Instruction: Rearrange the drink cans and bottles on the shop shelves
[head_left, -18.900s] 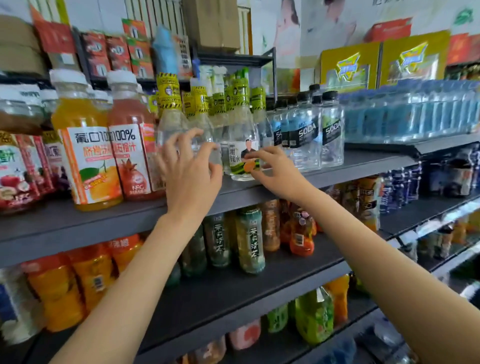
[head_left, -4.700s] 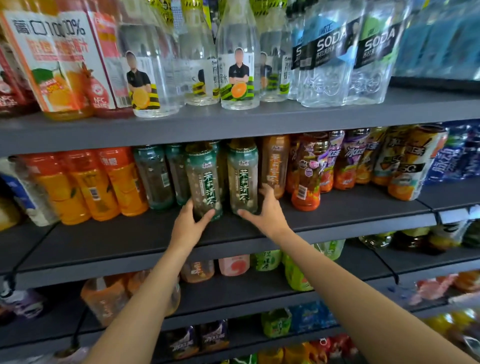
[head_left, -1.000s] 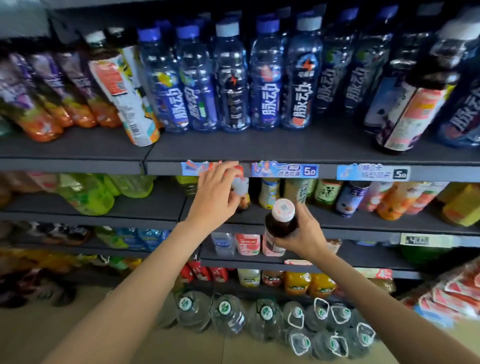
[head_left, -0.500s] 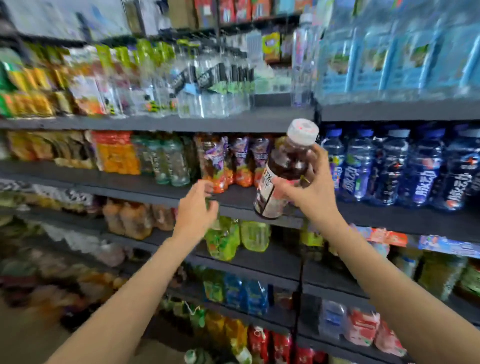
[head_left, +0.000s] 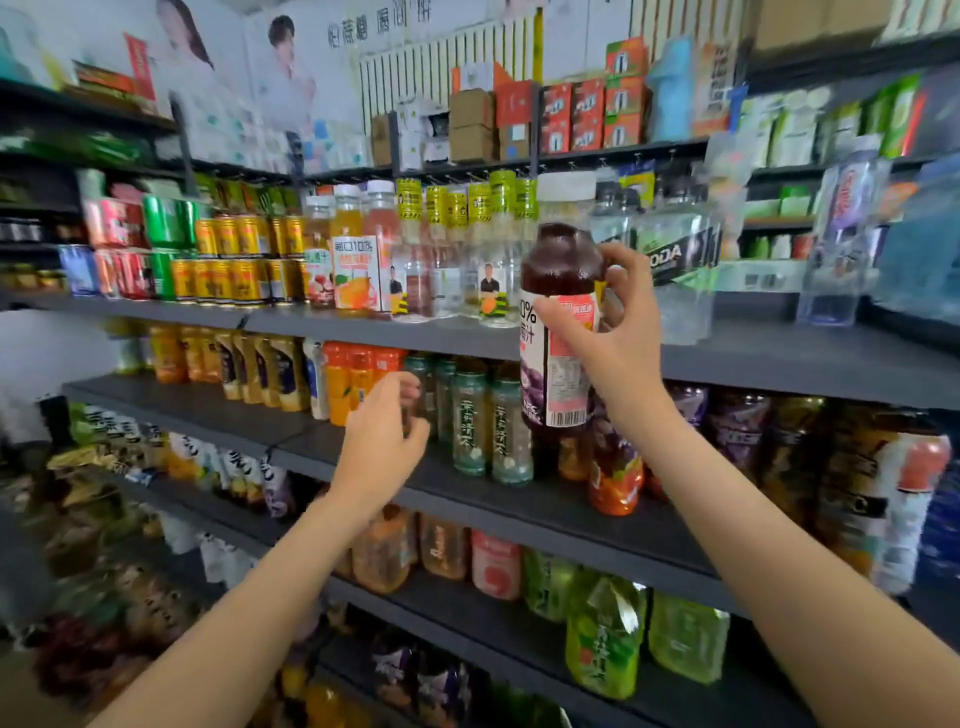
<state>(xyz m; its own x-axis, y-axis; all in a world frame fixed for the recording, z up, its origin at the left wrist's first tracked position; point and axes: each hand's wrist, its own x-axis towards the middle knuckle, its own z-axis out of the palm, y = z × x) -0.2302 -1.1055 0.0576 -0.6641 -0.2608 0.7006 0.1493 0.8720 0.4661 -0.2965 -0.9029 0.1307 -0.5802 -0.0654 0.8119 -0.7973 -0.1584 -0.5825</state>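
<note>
The right hand (head_left: 613, 338) grips a dark juice bottle (head_left: 558, 332) upright at centre frame, thumb on its label and fingers curled behind, probably to carry it to the juice bottles (head_left: 358, 260) on the upper shelf (head_left: 363, 325). The left hand (head_left: 382, 441), lower centre, hangs loosely curled and empty, well left of the bottle.

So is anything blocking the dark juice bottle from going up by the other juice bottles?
Yes. Clear bottles stand between the dark juice bottle in the right hand and the juice bottles.
</note>
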